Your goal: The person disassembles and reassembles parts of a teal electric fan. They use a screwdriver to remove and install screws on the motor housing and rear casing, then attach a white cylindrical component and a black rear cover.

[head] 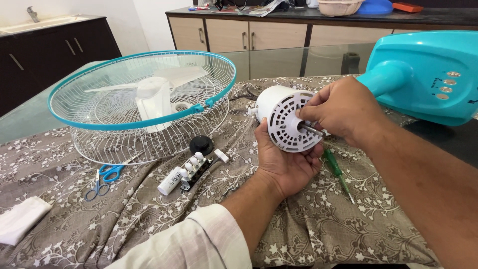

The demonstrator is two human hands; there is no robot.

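Cradling white fan motor (286,119) in left hand (284,162); right hand (343,109) pinching its shaft (312,129).

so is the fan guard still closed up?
Closed: the fan guard has both wire halves together, the teal rim clipped around them, the white blades inside.

Left hand (284,162), palm up, fingers curled upward in a cupping grip; its forearm rises from the near edge of the tabletop, pale sleeve at the wrist. Right hand (341,110) enters from the right edge, knuckles up, thumb and forefinger pinched together above the left palm.
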